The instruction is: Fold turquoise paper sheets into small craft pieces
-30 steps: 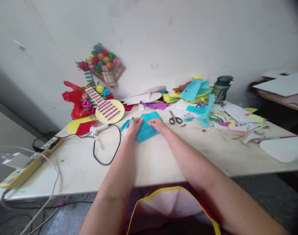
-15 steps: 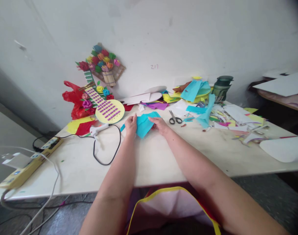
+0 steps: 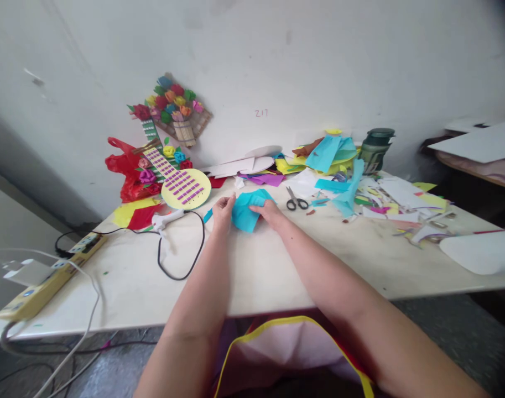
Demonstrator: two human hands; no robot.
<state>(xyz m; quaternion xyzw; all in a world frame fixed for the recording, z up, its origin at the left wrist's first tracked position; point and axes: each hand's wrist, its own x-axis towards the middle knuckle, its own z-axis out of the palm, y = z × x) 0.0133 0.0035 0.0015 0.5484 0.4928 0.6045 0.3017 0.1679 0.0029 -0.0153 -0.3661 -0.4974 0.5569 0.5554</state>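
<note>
Your right hand (image 3: pixel 272 214) grips the blue sheet (image 3: pixel 243 213), the thumb lying over its face and the other fingers mostly hidden behind it. Your left hand (image 3: pixel 223 210) has its fingers bent in towards the thumb at the sheet's left edge; you cannot tell from here whether they pinch that edge. The sheet sits just to the left of the scissors (image 3: pixel 296 200), apart from them and tilted above the bench (image 3: pixel 260 271).

The sheet could tear or crease in the wrong place if your hands pull unevenly, since it looks thin and soft. If the left fingers have no hold, that edge could swing loose. Your left forearm (image 3: pixel 213 254) runs close to the cord (image 3: pixel 203 235), left of the scissors; a sideways sweep could snag it and drag the glue gun (image 3: pixel 167 217). Whether the gun is hot cannot be told.

The sheet looks like crepe, slightly rumpled, its lower edge coming to a corner. The scissors have black looped handles and slim metal blades pointing away from you. Right of them lie thin blue scraps (image 3: pixel 319 203) and, farther right, a limp, crinkled blue strip (image 3: pixel 352 193). Well left of the scissors stands a round-bodied yellow cutout (image 3: pixel 187 190) with flat purple bars.
</note>
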